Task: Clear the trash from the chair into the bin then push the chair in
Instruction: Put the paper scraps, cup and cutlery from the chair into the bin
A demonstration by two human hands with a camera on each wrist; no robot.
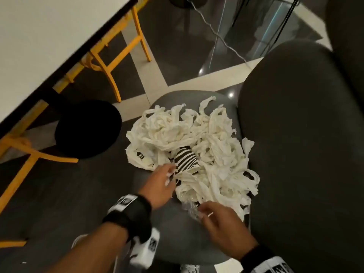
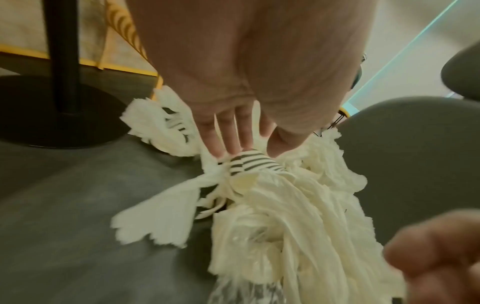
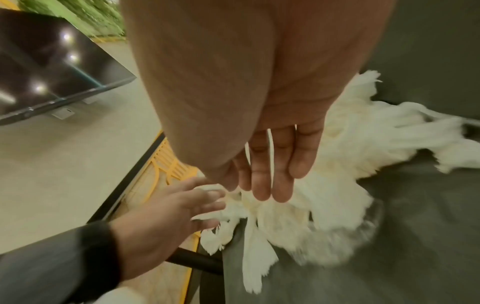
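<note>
Now my left hand [image 1: 159, 186] has its fingers [image 2: 228, 142] straight and slightly spread, tips just touching the black-and-white striped piece [image 1: 185, 160] at the near left edge of the pile. My right hand [image 1: 222, 221], lower centre of the head view, has its fingers [image 3: 270, 179] straight and close together, reaching down onto the near edge of the pile where a bit of clear plastic wrap [image 1: 190, 208] lies; neither hand has closed on anything yet.

The trash, a loose heap of white paper strips [image 1: 208, 138], sits in the middle of the grey chair seat [image 1: 177, 239], with the dark backrest [image 1: 299, 134] rising at the right of the frame. Some strips hang over the seat's edge in the right wrist view.

I judge this to be the first step: gathering the trash. The next move calls for both hands to scoop inward from opposite sides and squeeze the strips into one bundle, since loose strips will likely trail and drop.

Beyond the chair, a black round stool seat [image 1: 88, 129] and yellow chair legs [image 1: 110, 62] stand under the white counter [image 1: 49, 36] at the upper left. I see no bin in any view.
</note>
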